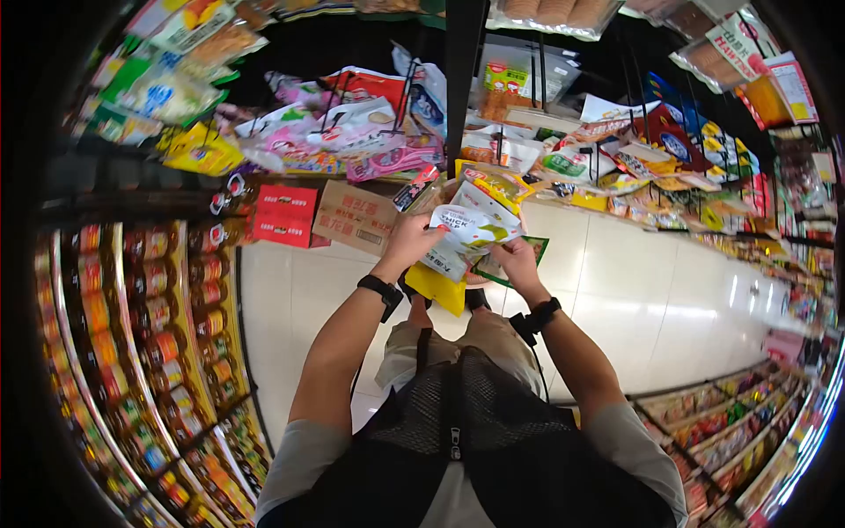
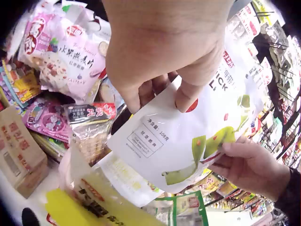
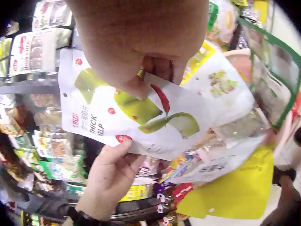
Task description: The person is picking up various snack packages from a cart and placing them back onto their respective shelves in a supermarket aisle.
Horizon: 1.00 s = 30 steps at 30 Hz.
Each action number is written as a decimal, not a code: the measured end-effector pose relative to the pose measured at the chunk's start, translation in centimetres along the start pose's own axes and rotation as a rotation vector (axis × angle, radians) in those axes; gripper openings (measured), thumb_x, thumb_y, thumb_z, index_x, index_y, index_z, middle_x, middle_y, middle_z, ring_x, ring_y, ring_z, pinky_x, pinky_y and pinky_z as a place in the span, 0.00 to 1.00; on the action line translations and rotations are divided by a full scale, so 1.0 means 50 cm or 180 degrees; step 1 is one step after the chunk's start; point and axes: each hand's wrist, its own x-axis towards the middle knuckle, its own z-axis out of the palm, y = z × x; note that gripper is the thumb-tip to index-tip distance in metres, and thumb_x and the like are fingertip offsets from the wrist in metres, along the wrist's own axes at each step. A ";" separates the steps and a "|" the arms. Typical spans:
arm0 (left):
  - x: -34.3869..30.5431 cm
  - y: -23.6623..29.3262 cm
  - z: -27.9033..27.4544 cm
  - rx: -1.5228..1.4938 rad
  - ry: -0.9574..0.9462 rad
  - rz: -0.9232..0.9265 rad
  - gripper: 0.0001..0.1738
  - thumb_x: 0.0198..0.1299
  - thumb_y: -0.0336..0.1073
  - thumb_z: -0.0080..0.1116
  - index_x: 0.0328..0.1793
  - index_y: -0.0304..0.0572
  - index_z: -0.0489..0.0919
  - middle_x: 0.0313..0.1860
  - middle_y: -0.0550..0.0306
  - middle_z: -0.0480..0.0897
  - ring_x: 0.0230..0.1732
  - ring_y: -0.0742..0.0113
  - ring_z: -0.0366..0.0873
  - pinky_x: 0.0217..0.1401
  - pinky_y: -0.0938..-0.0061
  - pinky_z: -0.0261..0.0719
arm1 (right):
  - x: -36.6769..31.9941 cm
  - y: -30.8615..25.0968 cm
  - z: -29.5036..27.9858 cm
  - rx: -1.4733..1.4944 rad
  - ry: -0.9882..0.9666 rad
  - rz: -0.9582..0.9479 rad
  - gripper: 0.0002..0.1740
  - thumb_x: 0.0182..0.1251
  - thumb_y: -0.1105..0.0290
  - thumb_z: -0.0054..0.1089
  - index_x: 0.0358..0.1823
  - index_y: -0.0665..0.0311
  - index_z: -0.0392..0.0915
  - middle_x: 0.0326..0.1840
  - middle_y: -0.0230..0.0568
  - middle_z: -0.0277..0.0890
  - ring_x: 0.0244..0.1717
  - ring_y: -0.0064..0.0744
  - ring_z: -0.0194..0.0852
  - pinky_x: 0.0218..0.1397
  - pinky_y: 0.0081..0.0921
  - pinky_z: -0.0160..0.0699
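Observation:
A white pouch of thick kelp (image 1: 480,227), printed with green kelp pieces and a red chili, is held in front of the body by both hands. My left hand (image 1: 412,239) pinches one edge, its thumb on the printed front in the left wrist view. At the opposite edge my right hand (image 1: 519,264) grips the pouch with curled fingers, seen from above in the right wrist view. Just below are other packs: a bright yellow bag (image 3: 230,188), a clear-and-white bag (image 3: 221,155) and a green-edged bag (image 2: 183,207).
Ahead, a dark rack carries hanging snack bags (image 1: 352,123). A red box (image 1: 284,215) and a brown carton (image 1: 354,218) stand on the floor at its foot. Shelves of jars (image 1: 158,343) line the left side, and low shelves of packets (image 1: 739,405) the right. Pale tiled floor (image 1: 616,290) lies between.

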 end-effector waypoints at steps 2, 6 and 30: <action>0.042 -0.089 0.002 0.0259 -0.0103 0.0020 0.12 0.61 0.37 0.65 0.49 0.43 0.86 0.36 0.49 0.87 0.37 0.63 0.85 0.42 0.69 0.81 | 0.002 0.101 0.022 -0.0168 0.0170 0.0317 0.12 0.68 0.76 0.61 0.51 0.70 0.83 0.42 0.31 0.85 0.40 0.17 0.77 0.45 0.20 0.76; 0.067 -0.143 -0.005 0.0570 -0.0396 0.0459 0.09 0.59 0.33 0.64 0.47 0.47 0.86 0.38 0.50 0.87 0.39 0.56 0.85 0.42 0.67 0.80 | -0.021 0.154 0.073 -0.0605 0.0502 0.0343 0.17 0.63 0.73 0.63 0.54 0.68 0.82 0.43 0.49 0.86 0.44 0.37 0.86 0.48 0.30 0.82; 0.258 0.020 0.080 -0.0145 -0.0605 -0.1155 0.28 0.58 0.31 0.62 0.68 0.46 0.75 0.60 0.58 0.80 0.57 0.65 0.77 0.54 0.65 0.77 | 0.099 0.171 -0.034 0.1037 0.1214 0.0770 0.28 0.60 0.78 0.64 0.63 0.72 0.71 0.56 0.46 0.80 0.56 0.33 0.79 0.60 0.27 0.76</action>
